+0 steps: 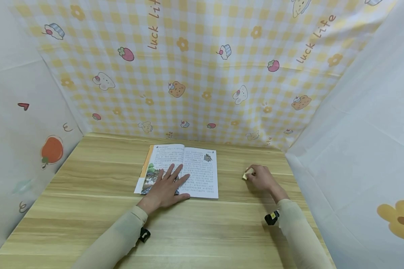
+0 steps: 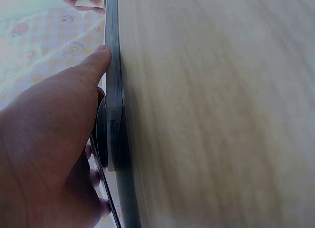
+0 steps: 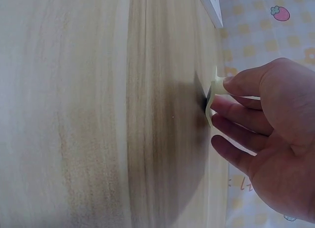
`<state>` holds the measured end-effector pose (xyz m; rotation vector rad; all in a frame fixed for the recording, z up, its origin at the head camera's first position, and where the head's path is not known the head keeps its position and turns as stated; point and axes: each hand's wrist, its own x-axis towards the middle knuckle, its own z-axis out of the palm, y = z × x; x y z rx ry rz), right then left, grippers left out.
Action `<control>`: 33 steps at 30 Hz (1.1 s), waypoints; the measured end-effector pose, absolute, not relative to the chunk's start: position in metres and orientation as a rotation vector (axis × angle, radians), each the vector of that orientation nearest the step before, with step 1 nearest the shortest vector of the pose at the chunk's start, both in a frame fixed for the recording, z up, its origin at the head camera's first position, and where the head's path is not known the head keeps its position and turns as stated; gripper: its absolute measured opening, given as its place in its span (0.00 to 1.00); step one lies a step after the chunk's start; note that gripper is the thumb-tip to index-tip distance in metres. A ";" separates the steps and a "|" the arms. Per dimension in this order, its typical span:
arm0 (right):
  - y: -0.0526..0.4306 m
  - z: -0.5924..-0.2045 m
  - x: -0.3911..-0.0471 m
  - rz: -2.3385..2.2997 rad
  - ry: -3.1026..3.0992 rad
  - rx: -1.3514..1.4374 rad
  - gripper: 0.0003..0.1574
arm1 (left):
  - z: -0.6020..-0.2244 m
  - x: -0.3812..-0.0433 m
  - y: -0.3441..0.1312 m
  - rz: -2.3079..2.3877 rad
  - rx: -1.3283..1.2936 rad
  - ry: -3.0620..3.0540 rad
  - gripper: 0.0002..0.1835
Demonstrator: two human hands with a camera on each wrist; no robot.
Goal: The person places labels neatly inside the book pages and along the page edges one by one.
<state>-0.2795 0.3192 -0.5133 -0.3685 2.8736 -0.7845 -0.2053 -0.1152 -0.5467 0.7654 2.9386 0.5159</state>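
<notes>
An open book (image 1: 198, 172) lies on the wooden table, with printed text on both pages and a coloured picture low on the left page. My left hand (image 1: 166, 189) rests on it with fingers spread across the lower left page and the fold. In the left wrist view the thumb (image 2: 93, 63) lies along the edge of the book (image 2: 114, 55). To the right of the book, my right hand (image 1: 262, 178) pinches a small pale yellow paper piece (image 1: 245, 175), like a sticky note. In the right wrist view this yellow piece (image 3: 211, 97) has a curved edge close over the tabletop.
The wooden table (image 1: 202, 231) runs back to a yellow checked cloth (image 1: 202, 74) with cartoon prints. White cloths hang at the left (image 1: 17, 123) and right (image 1: 363, 142). A black wrist device (image 1: 271, 218) sits by the right sleeve, another (image 1: 144, 235) by the left.
</notes>
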 end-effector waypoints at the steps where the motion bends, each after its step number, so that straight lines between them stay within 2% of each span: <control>1: 0.319 -0.513 -0.280 -0.782 2.876 -0.369 0.13 | -0.547 -0.205 -0.115 0.510 0.762 2.940 0.45; 12: 0.320 -0.511 -0.281 -0.772 2.858 -0.400 0.14 | -0.545 -0.205 -0.115 0.494 0.756 2.935 0.44; 22: 0.321 -0.507 -0.282 -0.796 2.830 -0.391 0.14 | -0.567 -0.212 -0.120 0.615 0.807 2.969 0.46; 33: 0.321 -0.505 -0.283 -0.782 2.826 -0.373 0.14 | -0.551 -0.207 -0.116 0.566 0.799 2.943 0.45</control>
